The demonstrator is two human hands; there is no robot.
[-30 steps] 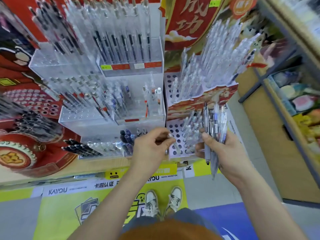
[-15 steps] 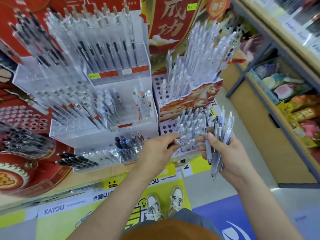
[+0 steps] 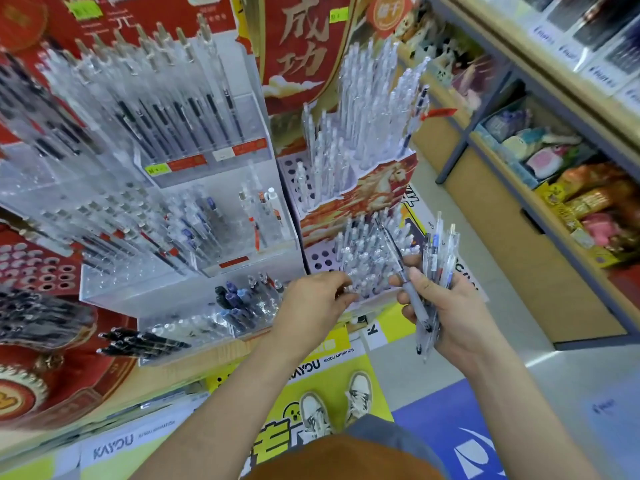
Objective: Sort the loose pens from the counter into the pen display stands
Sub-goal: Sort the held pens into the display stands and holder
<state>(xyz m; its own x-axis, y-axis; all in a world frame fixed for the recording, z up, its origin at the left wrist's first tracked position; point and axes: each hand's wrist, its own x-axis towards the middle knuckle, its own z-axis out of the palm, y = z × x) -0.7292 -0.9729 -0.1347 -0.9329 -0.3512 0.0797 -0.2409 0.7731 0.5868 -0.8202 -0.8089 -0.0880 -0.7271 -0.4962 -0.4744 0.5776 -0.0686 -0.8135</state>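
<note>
My right hand grips a bundle of loose pens with clear barrels and blue or dark ink, and one grey-gripped pen slants across the thumb. My left hand curls its fingers against the pen tops in the lower tier of the white holed stand — whether they pinch one, I cannot tell. That tier is crowded with clear pens. Beside it a clear acrylic stand holds dark and blue pens — black pens lie on the tabletop.
</note>
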